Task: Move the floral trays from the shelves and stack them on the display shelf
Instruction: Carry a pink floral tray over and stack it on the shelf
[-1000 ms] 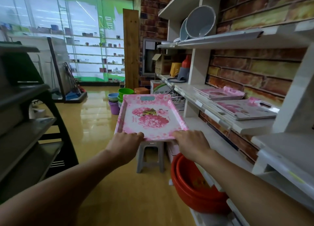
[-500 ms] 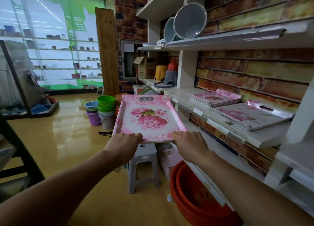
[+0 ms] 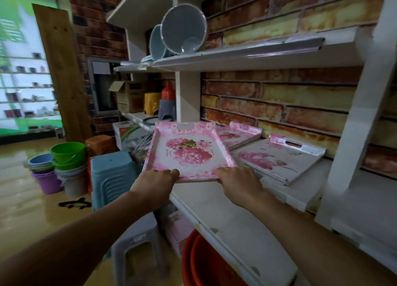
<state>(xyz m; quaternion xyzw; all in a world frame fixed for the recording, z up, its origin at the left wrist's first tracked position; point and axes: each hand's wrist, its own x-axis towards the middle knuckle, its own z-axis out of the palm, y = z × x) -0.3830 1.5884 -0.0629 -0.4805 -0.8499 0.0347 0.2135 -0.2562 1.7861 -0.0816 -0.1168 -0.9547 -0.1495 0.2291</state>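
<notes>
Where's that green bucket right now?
The green bucket sits low on the left of the head view, atop stacked buckets on the floor, beside the blue stools.

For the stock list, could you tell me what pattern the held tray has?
Head view: the floral tray has large pink flowers on white, inside a pink border.

One head-worn camera, wide-angle, looks forward and down along both outstretched forearms. It faces the white shelf against the brick wall, close in, with the shop floor falling away to the left.
</notes>
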